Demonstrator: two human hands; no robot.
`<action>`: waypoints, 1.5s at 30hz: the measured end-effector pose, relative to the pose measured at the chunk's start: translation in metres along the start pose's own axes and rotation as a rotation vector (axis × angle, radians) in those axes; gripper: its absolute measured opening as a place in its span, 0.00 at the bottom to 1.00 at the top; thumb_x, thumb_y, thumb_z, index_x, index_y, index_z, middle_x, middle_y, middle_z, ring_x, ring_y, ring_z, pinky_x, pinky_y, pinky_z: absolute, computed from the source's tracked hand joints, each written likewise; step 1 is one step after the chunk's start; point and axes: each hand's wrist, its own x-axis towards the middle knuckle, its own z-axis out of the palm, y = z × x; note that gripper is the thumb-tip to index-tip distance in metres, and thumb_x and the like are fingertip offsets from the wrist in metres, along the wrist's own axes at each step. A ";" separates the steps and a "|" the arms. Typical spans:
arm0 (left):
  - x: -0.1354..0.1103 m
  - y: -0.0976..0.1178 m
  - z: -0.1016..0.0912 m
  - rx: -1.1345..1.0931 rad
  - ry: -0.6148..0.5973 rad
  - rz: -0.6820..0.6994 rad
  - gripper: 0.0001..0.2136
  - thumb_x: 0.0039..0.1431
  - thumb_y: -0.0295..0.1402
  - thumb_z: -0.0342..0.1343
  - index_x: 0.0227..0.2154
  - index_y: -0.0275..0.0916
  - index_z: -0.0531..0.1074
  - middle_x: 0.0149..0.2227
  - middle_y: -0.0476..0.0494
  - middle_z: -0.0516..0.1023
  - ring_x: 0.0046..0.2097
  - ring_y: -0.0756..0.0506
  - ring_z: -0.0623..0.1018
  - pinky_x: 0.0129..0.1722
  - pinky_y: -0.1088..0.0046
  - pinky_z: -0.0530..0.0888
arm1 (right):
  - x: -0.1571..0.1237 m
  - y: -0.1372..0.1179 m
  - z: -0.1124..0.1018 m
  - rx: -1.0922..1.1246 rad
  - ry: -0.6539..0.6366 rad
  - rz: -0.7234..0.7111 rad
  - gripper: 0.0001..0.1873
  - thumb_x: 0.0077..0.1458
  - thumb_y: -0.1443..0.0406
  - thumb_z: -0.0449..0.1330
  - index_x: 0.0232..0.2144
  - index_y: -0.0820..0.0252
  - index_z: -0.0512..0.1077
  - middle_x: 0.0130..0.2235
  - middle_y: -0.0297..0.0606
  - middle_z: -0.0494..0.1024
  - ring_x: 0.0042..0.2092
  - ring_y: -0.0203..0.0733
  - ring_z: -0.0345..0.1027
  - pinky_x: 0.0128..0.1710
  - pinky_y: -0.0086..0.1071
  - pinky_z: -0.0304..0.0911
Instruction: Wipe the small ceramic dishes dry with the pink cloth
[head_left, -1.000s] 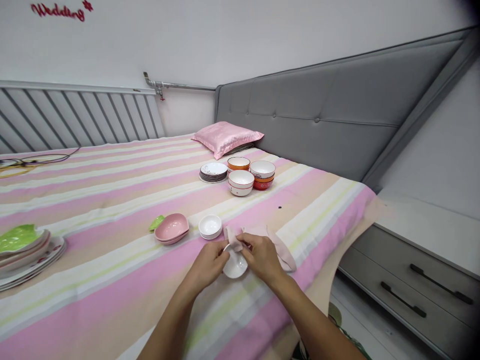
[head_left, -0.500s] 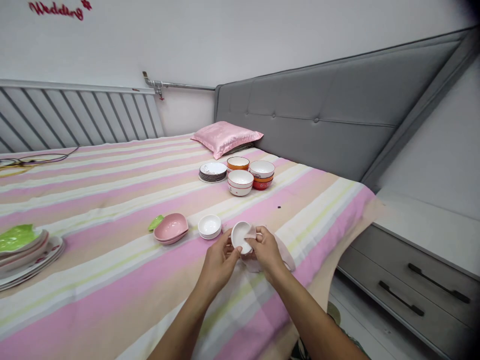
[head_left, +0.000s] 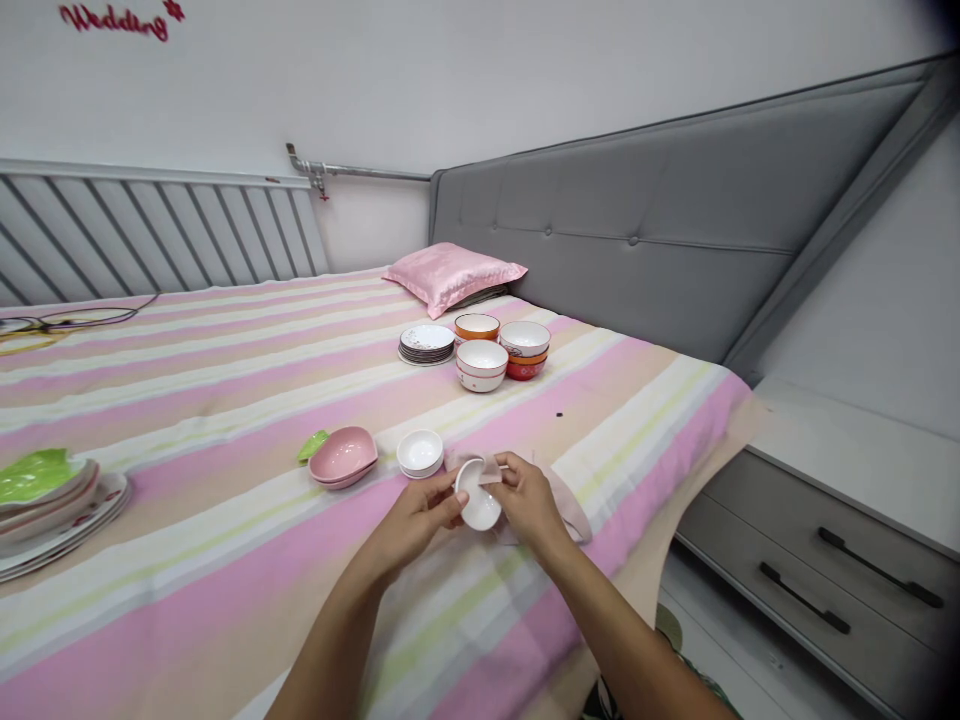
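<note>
I'm in a bedroom, so a home by the look of it. Evidence: striped sheet [head_left: 225, 430] on the bed [head_left: 187, 590] before me, pink pillow [head_left: 455, 274], grey buttoned headboard [head_left: 637, 195], drawer unit [head_left: 817, 535] alongside, red "Wedding" lettering [head_left: 114, 20].

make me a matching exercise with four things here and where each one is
1. single small round white bowl
2. thin pale pink cloth
3. shiny pink satin pillow
4. glossy pink stacked bowls

A. near the gray padded headboard
B. just left of the small white bowl stack
C. in the right hand
D. held by the left hand

Pairs: 1-D, 2-C, 3-A, 4-B
</note>
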 end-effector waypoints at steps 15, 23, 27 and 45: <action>0.000 -0.002 0.001 -0.041 0.094 -0.150 0.18 0.53 0.46 0.49 0.25 0.34 0.73 0.25 0.46 0.71 0.29 0.48 0.68 0.29 0.74 0.64 | -0.004 -0.008 -0.001 -0.154 -0.093 -0.038 0.11 0.46 0.59 0.57 0.30 0.57 0.75 0.28 0.35 0.78 0.29 0.41 0.70 0.28 0.30 0.63; 0.006 -0.001 0.019 -0.162 0.182 -0.060 0.28 0.45 0.38 0.60 0.50 0.37 0.62 0.38 0.40 0.74 0.41 0.43 0.74 0.41 0.67 0.70 | 0.000 -0.006 0.001 0.264 0.169 0.274 0.11 0.38 0.62 0.60 0.27 0.59 0.65 0.20 0.28 0.70 0.20 0.34 0.63 0.19 0.25 0.57; 0.011 -0.010 0.027 -0.113 0.276 -0.011 0.30 0.44 0.34 0.61 0.51 0.36 0.59 0.36 0.40 0.75 0.37 0.44 0.75 0.39 0.66 0.71 | -0.001 -0.009 0.004 0.369 0.139 0.328 0.13 0.37 0.61 0.60 0.26 0.58 0.61 0.17 0.24 0.65 0.16 0.30 0.57 0.15 0.24 0.54; 0.003 -0.003 0.000 0.005 0.020 -0.006 0.15 0.55 0.42 0.48 0.27 0.35 0.72 0.25 0.49 0.67 0.28 0.51 0.63 0.29 0.76 0.61 | -0.003 -0.008 -0.001 -0.219 0.038 -0.048 0.10 0.46 0.61 0.57 0.31 0.59 0.74 0.33 0.36 0.75 0.30 0.38 0.67 0.29 0.28 0.61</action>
